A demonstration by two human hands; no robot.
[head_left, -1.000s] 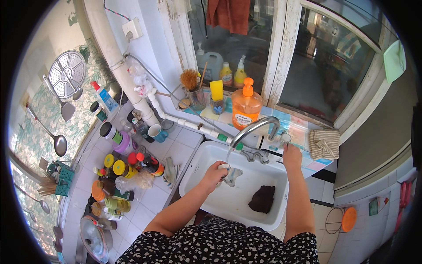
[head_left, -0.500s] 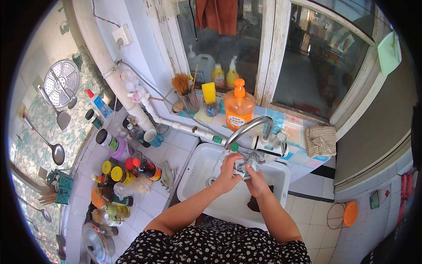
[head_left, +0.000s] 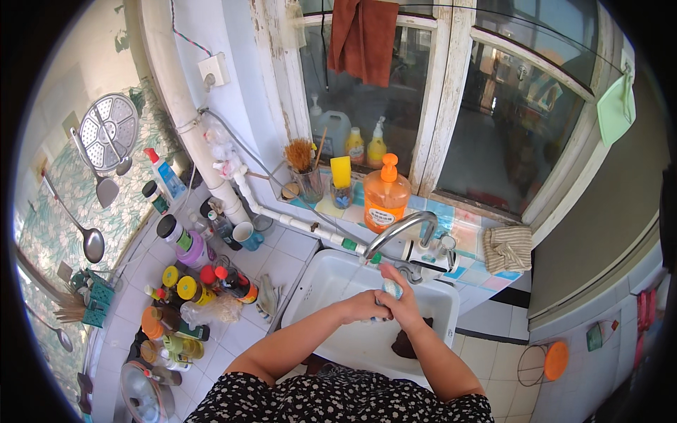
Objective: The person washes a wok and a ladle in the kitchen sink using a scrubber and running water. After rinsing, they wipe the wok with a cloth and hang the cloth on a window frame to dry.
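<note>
Both my hands are together over the white sink [head_left: 303,290], below and in front of the curved metal tap [head_left: 400,227]. Between them is a small pale blue-and-white thing [head_left: 390,287], mostly covered by fingers, so its kind is unclear. My left hand [head_left: 360,308] closes round its lower side. My right hand [head_left: 402,302] wraps it from the other side, fingers pointing up toward the tap. A dark brown piece, perhaps cloth [head_left: 404,344], lies in the sink near my right forearm.
An orange pump bottle [head_left: 386,196] stands behind the tap, with a yellow sponge [head_left: 340,171] in a glass beside it. A folded striped cloth [head_left: 508,248] lies on the ledge at right. Bottles and jars [head_left: 187,285] crowd the tiled counter at left.
My hands have moved away from under the tap, nearer to me, and closed more tightly round the pale thing. The view has tilted slightly upward.
</note>
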